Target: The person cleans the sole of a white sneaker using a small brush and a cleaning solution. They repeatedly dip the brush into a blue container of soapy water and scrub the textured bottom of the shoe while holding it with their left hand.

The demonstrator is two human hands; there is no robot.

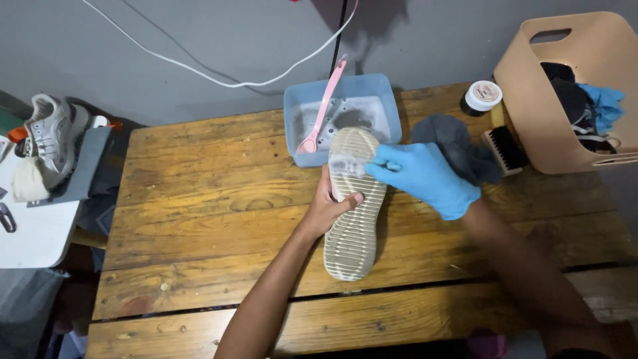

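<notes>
Shoe (352, 226), sole turned up, is lying lengthwise near the middle of the wooden tabletop (199, 199), its toe reaching the blue tub (385, 100). I am seeing my bare left hand (329, 209) wrapping around its waist, the grip closing on the shoe's narrow middle with the thumb lying across the ribbed sole. My gloved right hand (422, 176) is pressing on the foamy toe end; whether it is gripping a cloth or a sponge there I cannot tell. I am judging the shoe light and bendy, its wet sole slippery, so the dry waist is looking like the safest hold. The shoe's upper is facing down and hidden. A pink brush (325, 106) is leaning in the tub, whose contents are looking murky. A grey cloth (458, 146) is partly covered by my glove, and the beige basket (531, 100) is cut off at the frame edge.
</notes>
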